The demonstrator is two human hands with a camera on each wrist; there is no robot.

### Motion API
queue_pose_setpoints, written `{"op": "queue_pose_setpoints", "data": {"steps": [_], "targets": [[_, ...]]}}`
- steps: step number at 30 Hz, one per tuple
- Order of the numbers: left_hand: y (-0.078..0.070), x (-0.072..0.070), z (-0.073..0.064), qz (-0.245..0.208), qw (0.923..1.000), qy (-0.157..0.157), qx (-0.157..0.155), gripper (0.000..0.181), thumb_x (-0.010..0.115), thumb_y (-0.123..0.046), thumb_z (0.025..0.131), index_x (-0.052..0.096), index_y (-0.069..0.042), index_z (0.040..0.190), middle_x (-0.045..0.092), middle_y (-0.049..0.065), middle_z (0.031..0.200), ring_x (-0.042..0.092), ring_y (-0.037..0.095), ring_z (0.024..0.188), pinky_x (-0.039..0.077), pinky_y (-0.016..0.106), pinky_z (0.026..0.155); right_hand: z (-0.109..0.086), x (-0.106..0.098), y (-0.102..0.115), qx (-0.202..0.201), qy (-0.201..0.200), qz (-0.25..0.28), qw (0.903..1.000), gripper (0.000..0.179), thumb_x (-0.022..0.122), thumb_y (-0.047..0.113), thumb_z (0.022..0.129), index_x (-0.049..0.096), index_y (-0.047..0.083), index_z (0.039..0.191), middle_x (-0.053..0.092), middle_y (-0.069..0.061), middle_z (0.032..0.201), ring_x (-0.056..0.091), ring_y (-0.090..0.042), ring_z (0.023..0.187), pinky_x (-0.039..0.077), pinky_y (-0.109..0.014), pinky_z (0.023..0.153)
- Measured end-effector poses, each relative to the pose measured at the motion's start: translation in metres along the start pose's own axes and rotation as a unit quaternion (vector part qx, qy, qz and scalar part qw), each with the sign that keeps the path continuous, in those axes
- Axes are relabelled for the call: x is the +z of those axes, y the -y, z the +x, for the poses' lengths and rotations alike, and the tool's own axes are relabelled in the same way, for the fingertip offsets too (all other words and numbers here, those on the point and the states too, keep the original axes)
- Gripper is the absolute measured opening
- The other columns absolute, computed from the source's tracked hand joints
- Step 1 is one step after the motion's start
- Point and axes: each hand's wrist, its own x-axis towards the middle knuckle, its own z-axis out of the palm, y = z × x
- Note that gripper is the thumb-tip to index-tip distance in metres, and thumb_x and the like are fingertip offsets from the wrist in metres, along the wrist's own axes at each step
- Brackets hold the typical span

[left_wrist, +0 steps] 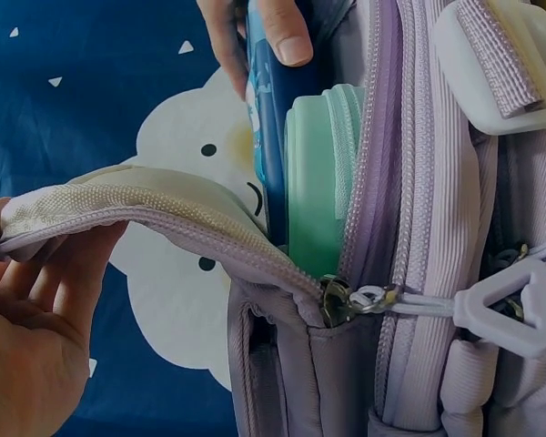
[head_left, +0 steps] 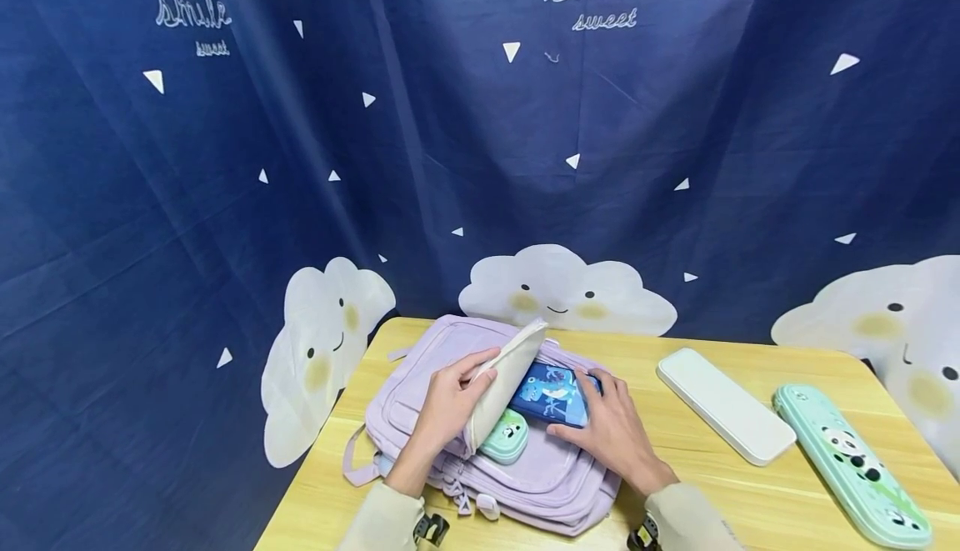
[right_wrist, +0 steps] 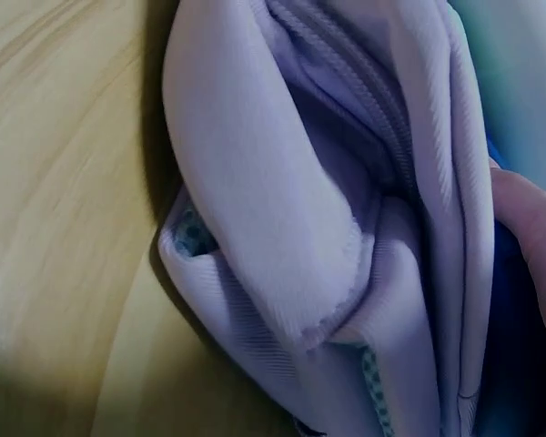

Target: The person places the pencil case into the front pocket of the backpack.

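Beige sleeves (head_left: 386, 518) enter at the lower edge of the frame. At lower centre, the left hand (head_left: 450, 401) pinches the raised flap (head_left: 506, 380) of a lilac backpack (head_left: 558, 493); right of it, the right hand (head_left: 618, 430) grips a blue case (head_left: 551, 393) at the opening, beside a mint case (head_left: 506, 438). Lower right: panda case (head_left: 851, 459), white oblong object (head_left: 727, 405). Behind hangs a navy curtain (head_left: 480, 142).

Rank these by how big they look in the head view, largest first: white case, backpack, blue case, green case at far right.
1. Backpack
2. Green case at far right
3. White case
4. Blue case, partly hidden, judged by what shows
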Motion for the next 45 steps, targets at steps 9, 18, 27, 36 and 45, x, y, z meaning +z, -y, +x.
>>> {"op": "queue_pose_setpoints", "data": {"steps": [9,18,27,36,45], "targets": [[0.001,0.000,0.000,-0.003,1.0000,-0.002,-0.006,0.033,0.075,-0.024,0.105,0.077,-0.023,0.138,0.082,0.007,0.121,0.073,0.007,0.088,0.058,0.024,0.075,-0.004,-0.003,-0.004,-0.019,0.005,0.012,0.9997,0.107,0.089,0.063,0.082,0.050,0.003,0.161,0.047,-0.026,0.160,0.047,-0.048,0.142,0.046,-0.065,0.113],[0.001,-0.001,0.001,0.005,1.0000,0.003,-0.005,0.034,0.074,-0.025,0.106,0.077,-0.025,0.140,0.081,0.006,0.127,0.074,0.008,0.091,0.059,0.025,0.076,-0.014,-0.015,-0.014,-0.028,0.007,0.025,0.9993,0.100,0.088,0.062,0.085,0.053,0.007,0.160,0.046,-0.023,0.166,0.048,-0.046,0.147,0.051,-0.066,0.109],[0.001,-0.001,0.001,0.000,0.9999,0.003,-0.011,0.035,0.074,-0.024,0.106,0.076,-0.026,0.140,0.080,0.006,0.128,0.074,0.008,0.093,0.059,0.025,0.078,-0.021,-0.025,-0.022,-0.038,0.003,0.039,0.9985,0.093,0.088,0.057,0.087,0.056,0.007,0.158,0.047,-0.019,0.167,0.049,-0.048,0.148,0.049,-0.066,0.113],[0.000,0.000,0.000,-0.002,0.9999,0.005,-0.013,0.035,0.074,-0.024,0.106,0.076,-0.026,0.140,0.081,0.006,0.126,0.074,0.008,0.091,0.059,0.025,0.077,-0.029,-0.029,-0.031,-0.055,-0.022,0.051,0.9969,0.085,0.090,0.047,0.088,0.059,0.004,0.155,0.052,-0.019,0.163,0.055,-0.049,0.144,0.050,-0.066,0.112],[0.002,0.001,0.001,0.000,0.9999,0.006,-0.008,0.034,0.073,-0.024,0.106,0.076,-0.024,0.140,0.081,0.007,0.127,0.075,0.009,0.092,0.060,0.025,0.077,-0.031,-0.028,-0.031,-0.061,-0.035,0.048,0.9963,0.081,0.090,0.043,0.088,0.062,0.003,0.152,0.055,-0.020,0.160,0.056,-0.049,0.142,0.050,-0.067,0.111]]}}
